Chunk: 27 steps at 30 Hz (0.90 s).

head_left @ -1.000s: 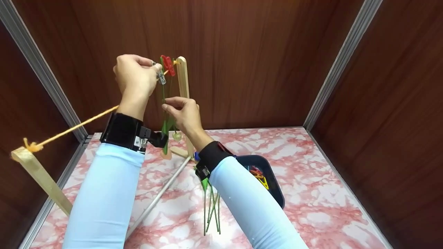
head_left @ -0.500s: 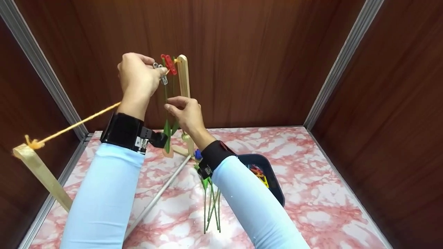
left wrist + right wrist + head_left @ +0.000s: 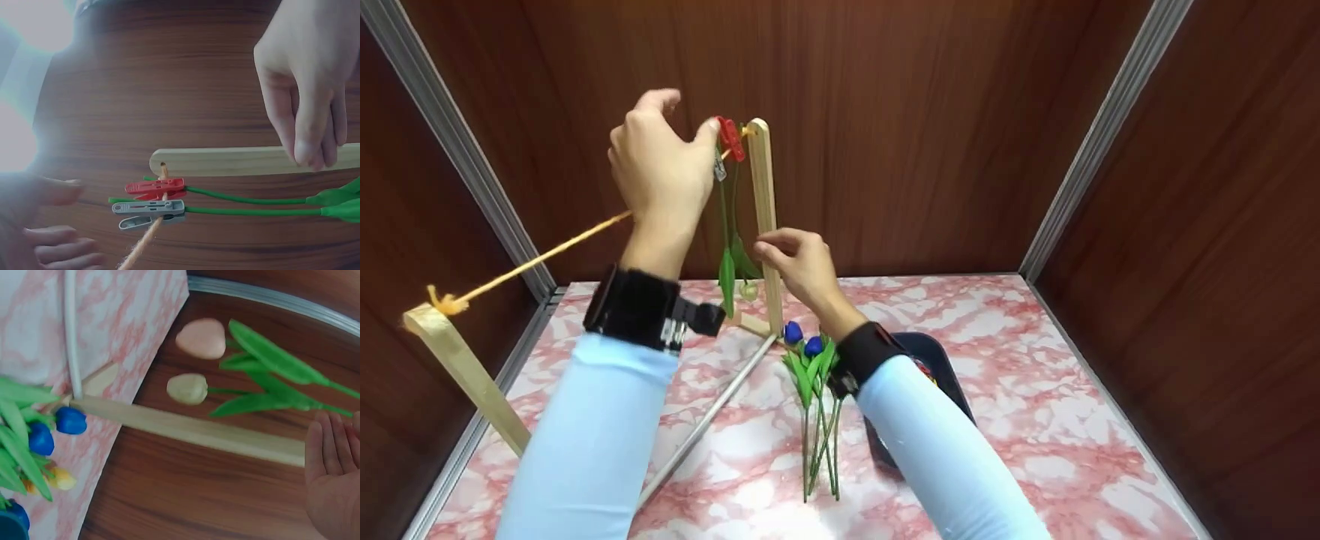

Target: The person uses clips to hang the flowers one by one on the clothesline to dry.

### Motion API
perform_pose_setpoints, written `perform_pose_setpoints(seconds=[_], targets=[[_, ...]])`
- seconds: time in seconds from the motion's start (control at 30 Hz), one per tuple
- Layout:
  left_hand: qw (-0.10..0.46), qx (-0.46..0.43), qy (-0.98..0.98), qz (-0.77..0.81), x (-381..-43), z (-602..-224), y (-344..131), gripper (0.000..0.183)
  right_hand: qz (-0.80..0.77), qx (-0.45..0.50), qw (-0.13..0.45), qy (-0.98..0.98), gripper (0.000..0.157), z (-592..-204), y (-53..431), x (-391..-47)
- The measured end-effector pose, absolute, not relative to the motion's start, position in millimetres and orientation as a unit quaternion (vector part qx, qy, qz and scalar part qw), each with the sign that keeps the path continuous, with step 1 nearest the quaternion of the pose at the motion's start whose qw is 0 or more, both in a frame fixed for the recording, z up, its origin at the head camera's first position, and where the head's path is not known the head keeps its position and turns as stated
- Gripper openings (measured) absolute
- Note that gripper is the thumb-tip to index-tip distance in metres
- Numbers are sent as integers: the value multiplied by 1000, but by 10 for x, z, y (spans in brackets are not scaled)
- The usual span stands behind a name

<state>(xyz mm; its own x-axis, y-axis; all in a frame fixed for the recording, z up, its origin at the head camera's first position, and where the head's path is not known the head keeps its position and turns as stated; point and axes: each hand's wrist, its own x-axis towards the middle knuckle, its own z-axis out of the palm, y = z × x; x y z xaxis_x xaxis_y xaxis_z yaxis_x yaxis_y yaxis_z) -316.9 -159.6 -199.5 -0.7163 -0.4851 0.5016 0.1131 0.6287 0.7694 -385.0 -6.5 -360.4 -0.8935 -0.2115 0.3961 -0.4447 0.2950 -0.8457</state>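
Note:
My left hand [image 3: 664,161] is beside the string [image 3: 547,259], thumb and fingers spread apart and holding nothing. Right at its thumb, a grey clothespin [image 3: 147,208] clamps a green stem to the string. Just behind it, a red clothespin [image 3: 160,186] clamps a second stem. Both artificial tulips hang head down; the right wrist view shows a pink bloom [image 3: 202,338] and a cream bloom [image 3: 187,388] with green leaves. My right hand [image 3: 804,266] hovers in front of the far wooden post [image 3: 763,176], its fingers loosely bent with nothing between them.
Several tulips with blue blooms [image 3: 814,346] lie on the marbled table [image 3: 1057,420]. A dark basket [image 3: 915,339] of clothespins stands partly under the right forearm. A near wooden post [image 3: 472,379] holds the string's other end; a pale rod [image 3: 709,420] runs between the posts' bases.
My left hand has let go of the grey clothespin and spread its fingers. My right hand has released the tulip stem and moved right and down. Both tulips hang from the string.

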Motion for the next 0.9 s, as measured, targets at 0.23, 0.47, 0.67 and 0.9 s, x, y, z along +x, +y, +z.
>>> perform_pose_setpoints(seconds=[0.23, 0.47, 0.67, 0.9], targets=[[551, -88, -710, -428, -2874, -2481, -1431, 17, 501, 267, 111, -816, 17, -3765, 546, -3510], [555, -166, -703, -413, -2581, -3368, -1290, 18, 418, 310, 116, -846, 12, -4114, 1228, -2980], [495, -170, -745, -414, -2456, -4183, -1152, 22, 388, 299, 116, -864, 6, -4500, 1712, -2720], [341, -113, -816, -453, -2283, -4929, -931, 23, 368, 184, 46, -910, 8, -4773, 2108, -2819]])
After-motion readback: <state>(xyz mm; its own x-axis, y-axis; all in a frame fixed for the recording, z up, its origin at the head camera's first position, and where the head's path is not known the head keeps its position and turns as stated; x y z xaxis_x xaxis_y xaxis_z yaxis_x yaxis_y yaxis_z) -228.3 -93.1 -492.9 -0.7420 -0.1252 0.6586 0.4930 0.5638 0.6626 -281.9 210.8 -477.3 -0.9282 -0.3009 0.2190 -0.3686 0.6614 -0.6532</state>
